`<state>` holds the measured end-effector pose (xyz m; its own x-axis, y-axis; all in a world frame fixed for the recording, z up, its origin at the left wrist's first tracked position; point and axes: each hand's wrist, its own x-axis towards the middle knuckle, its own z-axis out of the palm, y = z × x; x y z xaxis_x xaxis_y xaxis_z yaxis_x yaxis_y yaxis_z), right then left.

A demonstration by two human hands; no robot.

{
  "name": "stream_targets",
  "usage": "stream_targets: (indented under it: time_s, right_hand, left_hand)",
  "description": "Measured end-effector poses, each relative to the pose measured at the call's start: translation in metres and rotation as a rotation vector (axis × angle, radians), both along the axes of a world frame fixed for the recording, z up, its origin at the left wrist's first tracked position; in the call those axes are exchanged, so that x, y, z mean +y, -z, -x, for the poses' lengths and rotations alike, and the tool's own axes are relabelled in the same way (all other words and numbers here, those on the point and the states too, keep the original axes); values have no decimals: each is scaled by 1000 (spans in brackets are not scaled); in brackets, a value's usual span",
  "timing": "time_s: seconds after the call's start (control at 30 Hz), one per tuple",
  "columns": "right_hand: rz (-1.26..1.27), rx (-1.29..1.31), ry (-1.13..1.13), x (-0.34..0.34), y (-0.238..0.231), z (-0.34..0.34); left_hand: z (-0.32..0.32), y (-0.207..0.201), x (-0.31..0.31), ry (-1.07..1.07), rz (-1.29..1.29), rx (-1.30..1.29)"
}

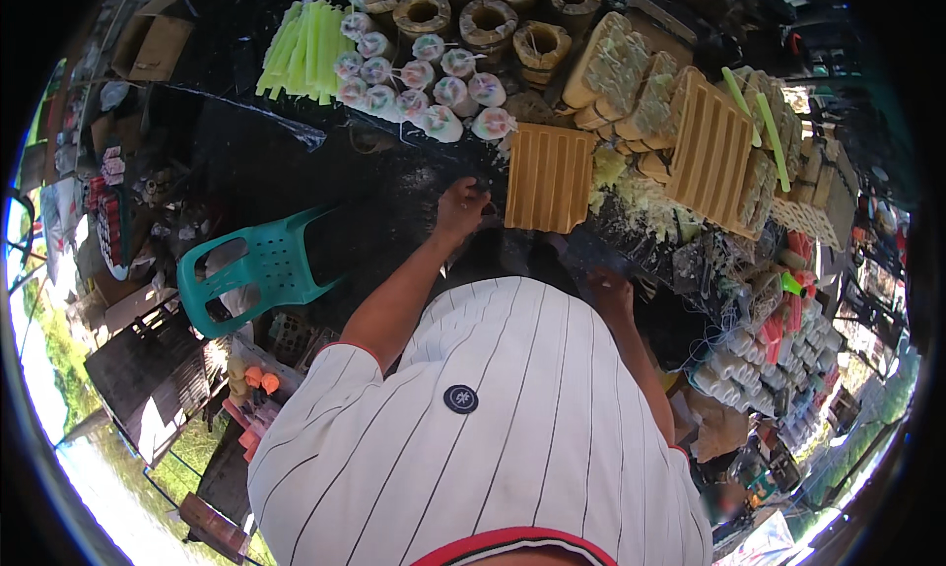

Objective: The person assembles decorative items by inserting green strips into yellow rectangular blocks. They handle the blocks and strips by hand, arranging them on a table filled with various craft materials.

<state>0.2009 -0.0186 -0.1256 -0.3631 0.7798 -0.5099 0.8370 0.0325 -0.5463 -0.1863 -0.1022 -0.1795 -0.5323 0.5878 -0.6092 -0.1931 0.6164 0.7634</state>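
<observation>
My left hand [461, 209] hovers at the near edge of the work surface, its fingers loosely bent and apart with nothing visible in them. Just right of it stands a tan mold board with parallel grooves [548, 177]; a small gap separates the two. In shade, my right hand [612, 296] hangs lower, below the pale wax scraps [641, 203]; its fingers are too dim to read. Beyond my left hand, several white cylinders with coloured spots and strings [415, 104] stand together. Yellow-green sticks [307, 54] lie to their left.
Round tan molds with central holes [488, 22] line the back. Stacked tan mold blocks [645, 83] and another grooved board [709, 152] lean at the right. A green plastic chair [222, 310] stands at my left. Bundled white cylinders [739, 374] are piled at the right.
</observation>
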Motion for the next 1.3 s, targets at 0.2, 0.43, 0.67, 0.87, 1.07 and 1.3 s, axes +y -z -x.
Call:
stream_targets:
  time_s: [0.2,0.43,0.67,0.87,1.07,1.3]
  right_hand:
    - [117,-131,177,11,45,-50]
    - [159,-66,-6,20,-7,27]
    - [171,176,21,36,-65,54]
    - [-281,812,-629,25,-239,242]
    - [336,825,-921,-5,-324,315]
    - [98,898,-739,87,-367,274]
  left_hand:
    - [78,11,-5,-336,-63,790]
    - [124,36,23,-359,-87,1001]
    - [107,-93,-47,-38,-575,328]
    - [94,-320,-83,626,-714,500]
    - [118,-400,-99,588,-765,729]
    - [123,-403,-37,768,-812,633]
